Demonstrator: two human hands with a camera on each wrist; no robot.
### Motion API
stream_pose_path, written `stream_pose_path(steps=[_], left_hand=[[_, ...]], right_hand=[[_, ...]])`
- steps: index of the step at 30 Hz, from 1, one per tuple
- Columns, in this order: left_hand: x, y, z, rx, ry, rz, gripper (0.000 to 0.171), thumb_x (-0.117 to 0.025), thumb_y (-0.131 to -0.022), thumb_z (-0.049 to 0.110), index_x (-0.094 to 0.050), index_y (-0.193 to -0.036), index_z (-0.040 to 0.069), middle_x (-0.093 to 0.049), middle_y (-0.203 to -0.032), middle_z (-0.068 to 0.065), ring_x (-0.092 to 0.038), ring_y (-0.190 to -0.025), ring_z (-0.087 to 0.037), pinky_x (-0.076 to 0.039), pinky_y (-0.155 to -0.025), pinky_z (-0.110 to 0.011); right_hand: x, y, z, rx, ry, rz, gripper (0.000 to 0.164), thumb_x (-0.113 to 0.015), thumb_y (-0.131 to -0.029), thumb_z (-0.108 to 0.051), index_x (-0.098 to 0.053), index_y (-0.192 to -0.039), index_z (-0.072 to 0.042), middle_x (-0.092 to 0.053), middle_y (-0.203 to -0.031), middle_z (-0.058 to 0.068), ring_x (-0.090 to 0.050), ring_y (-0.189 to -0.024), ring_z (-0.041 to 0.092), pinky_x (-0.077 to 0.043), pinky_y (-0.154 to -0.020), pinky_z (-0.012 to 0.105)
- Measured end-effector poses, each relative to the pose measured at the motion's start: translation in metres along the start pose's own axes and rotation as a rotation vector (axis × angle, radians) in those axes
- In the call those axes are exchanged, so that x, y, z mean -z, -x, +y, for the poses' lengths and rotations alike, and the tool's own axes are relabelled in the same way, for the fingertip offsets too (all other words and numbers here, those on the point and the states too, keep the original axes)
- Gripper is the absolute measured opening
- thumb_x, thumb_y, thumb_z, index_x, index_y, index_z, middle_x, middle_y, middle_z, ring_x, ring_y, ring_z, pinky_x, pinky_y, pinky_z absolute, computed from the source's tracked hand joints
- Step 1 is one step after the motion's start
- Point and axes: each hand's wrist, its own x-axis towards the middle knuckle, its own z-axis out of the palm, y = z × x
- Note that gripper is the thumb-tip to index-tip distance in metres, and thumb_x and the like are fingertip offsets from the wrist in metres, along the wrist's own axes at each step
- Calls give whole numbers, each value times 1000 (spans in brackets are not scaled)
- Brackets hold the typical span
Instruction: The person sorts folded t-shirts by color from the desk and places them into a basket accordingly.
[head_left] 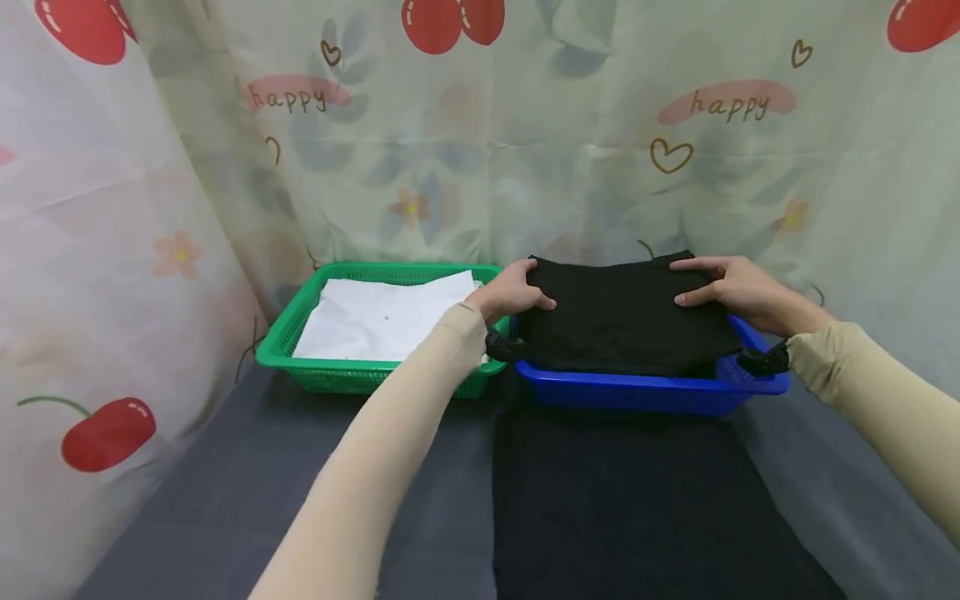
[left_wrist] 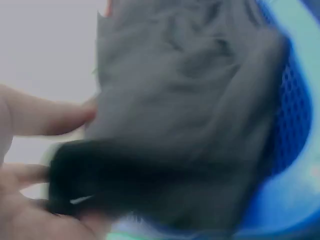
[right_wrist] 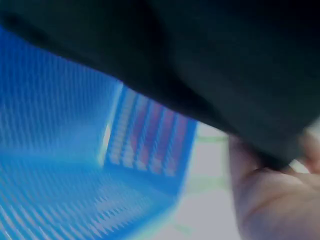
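Observation:
A folded black cloth [head_left: 615,312] is held between both hands over the blue plastic basket [head_left: 630,393]. Its left edge is pinched by my left hand [head_left: 513,292], thumb on the near face. At the upper right corner, my right hand [head_left: 742,287] grips the cloth with thumb and fingers. In the left wrist view the dark fabric [left_wrist: 180,100] is wrinkled, with a lower fold between thumb and fingers. From the right wrist, the cloth [right_wrist: 210,65] hangs above the slatted basket wall [right_wrist: 150,135], and part of the basket's floor shows beneath.
To the left stands a green basket [head_left: 296,361] holding folded white cloth [head_left: 382,317]. Another black cloth [head_left: 637,500] lies flat on the grey tabletop [head_left: 247,500] in front of the blue basket. A cherry-printed curtain [head_left: 525,192] hangs close behind both baskets.

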Motion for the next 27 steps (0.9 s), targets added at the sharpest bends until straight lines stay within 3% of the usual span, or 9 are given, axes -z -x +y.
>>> stream_pose_path(steps=[4, 8, 13, 15, 17, 20, 22, 27], left_hand=[[-3, 8, 3, 8, -52, 2, 77, -66, -94, 16, -21, -156, 6, -32, -154, -14, -34, -138, -28, -33, -109, -42], [-9, 30, 0, -53, -23, 77, 69, -62, -96, 15, -27, -155, 8, -32, -155, -12, -36, -137, -29, -37, -106, -43], [-22, 75, -9, -166, 56, 157, 53, -59, -98, 15, -41, -148, 10, -42, -148, -12, -47, -129, -27, -46, -98, -40], [-27, 97, -14, -203, 75, 154, 47, -58, -99, 15, -45, -145, 11, -46, -144, -11, -51, -125, -24, -48, -95, -39], [-33, 118, -18, -219, 95, 132, 43, -58, -100, 14, -48, -142, 12, -50, -140, -10, -53, -122, -23, -49, -93, -38], [-39, 145, -25, -189, 113, 77, 40, -58, -99, 13, -51, -138, 12, -52, -136, -9, -54, -119, -23, -48, -93, -40], [-43, 157, -32, -131, 101, 47, 39, -60, -99, 15, -52, -137, 13, -52, -136, -8, -53, -121, -25, -47, -95, -43], [-52, 169, -54, 13, 24, 6, 45, -63, -97, 20, -51, -139, 9, -47, -141, -16, -46, -128, -34, -41, -101, -50]], right_hand=[[1, 3, -3, -23, 205, -17, 70, -66, -96, -27, -33, -150, 4, -16, -152, 36, -28, -135, 50, -40, -99, 58], [-4, 20, -5, 7, 269, 59, 63, -61, -100, -29, -38, -146, 7, -29, -147, 37, -39, -128, 48, -45, -96, 54], [-21, 56, -7, 93, 180, 160, 54, -60, -100, -32, -49, -141, 2, -52, -137, 19, -61, -110, 18, -53, -87, 34], [-28, 73, -8, 132, 102, 176, 48, -61, -99, -30, -55, -136, -1, -59, -129, 6, -64, -102, 9, -54, -82, 29], [-33, 90, -8, 168, 16, 146, 41, -61, -100, -26, -59, -133, -1, -63, -123, 0, -65, -100, 10, -55, -81, 29], [-37, 112, -7, 213, -52, 44, 34, -56, -102, -18, -60, -129, 2, -67, -119, 6, -66, -103, 22, -55, -82, 35], [-41, 125, -4, 214, -58, -20, 32, -53, -104, -15, -60, -129, 3, -67, -119, 12, -66, -104, 27, -55, -82, 37], [-56, 139, 18, 177, -108, -113, 31, -49, -105, -11, -59, -129, 5, -65, -122, 16, -65, -106, 28, -55, -83, 39]])
